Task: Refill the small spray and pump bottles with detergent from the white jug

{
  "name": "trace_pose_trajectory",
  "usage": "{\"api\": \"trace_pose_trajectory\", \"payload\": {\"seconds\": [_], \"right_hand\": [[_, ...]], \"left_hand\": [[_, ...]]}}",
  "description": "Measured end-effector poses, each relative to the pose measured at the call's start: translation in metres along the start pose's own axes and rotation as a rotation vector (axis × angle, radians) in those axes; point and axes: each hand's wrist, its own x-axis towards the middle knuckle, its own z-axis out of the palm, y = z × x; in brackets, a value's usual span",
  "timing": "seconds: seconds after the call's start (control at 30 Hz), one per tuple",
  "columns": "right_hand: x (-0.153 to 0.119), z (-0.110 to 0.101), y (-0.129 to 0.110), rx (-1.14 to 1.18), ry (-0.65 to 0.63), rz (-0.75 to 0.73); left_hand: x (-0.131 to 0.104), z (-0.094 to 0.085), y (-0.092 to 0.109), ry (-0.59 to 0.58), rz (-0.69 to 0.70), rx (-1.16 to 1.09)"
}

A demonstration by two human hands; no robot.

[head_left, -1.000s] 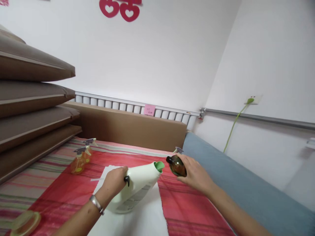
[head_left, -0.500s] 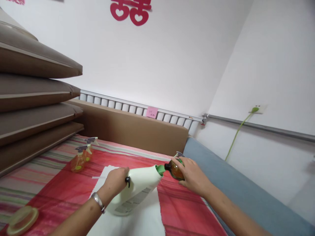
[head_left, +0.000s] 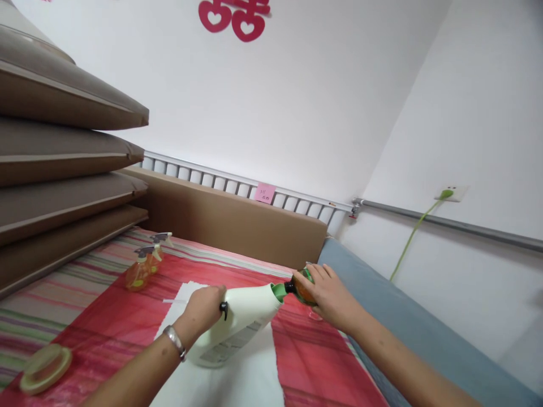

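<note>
My left hand [head_left: 206,308] is closed on the upper side of a large pale green plastic jug [head_left: 244,308], next to a small black hook-shaped part. The jug is tilted, its wide mouth facing right, with a green lining or funnel [head_left: 279,291] in the opening. My right hand [head_left: 331,294] wraps round an amber bottle [head_left: 302,289] with a dark neck. The bottle lies nearly level, its neck end at the jug's mouth. Whether liquid is flowing cannot be made out. Under the jug is a white sheet [head_left: 254,379].
Spray bottles [head_left: 138,274] with yellowish liquid stand at left on the red cloth [head_left: 106,333]. A round pale lid [head_left: 46,368] lies at lower left. Stacked brown cushions [head_left: 72,152] rise at left. A brown board [head_left: 229,223] and a blue-grey padded side [head_left: 382,305] border the surface.
The bottle's neck has come slightly further into the jug's mouth. My left hand keeps its hold on the jug. The whole view has shifted a little.
</note>
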Motion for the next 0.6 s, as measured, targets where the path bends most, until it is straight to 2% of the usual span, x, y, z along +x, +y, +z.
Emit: {"api": "trace_pose_trajectory", "payload": {"seconds": [0.6], "right_hand": [[0.019,-0.024,-0.011,-0.184,-0.087,-0.118]], "left_hand": [[-0.001,-0.004,0.008,-0.016,0.026,-0.016]]}}
